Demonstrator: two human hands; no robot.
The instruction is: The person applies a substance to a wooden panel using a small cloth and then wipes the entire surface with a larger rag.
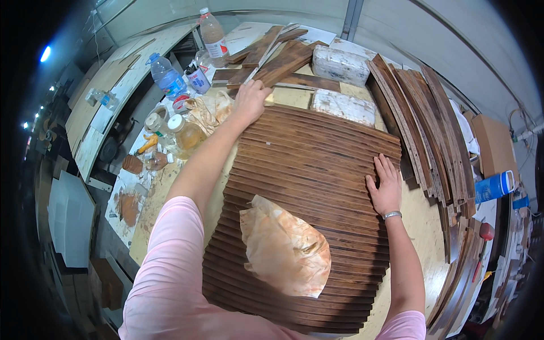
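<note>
Dark brown wooden strips (300,164) lie side by side in a wide, stepped-edged panel in front of me. At the panel's far left corner, my left hand (251,102) is closed, fingers curled down beside a small pale yellow piece (269,100); what it grips is mostly hidden. My right hand (387,184) rests flat on the strips near their right ends, fingers stretched out, holding nothing. A crumpled cream cloth (289,249) with orange-brown stains lies on the near part of the panel.
Loose dark boards (289,62) lie crossed beyond my left hand. Two white-wrapped blocks (343,107) sit at the far edge. Long planks (419,124) are stacked on the right. Bottles, a glass jar (184,133) and a stained rag (209,110) stand left.
</note>
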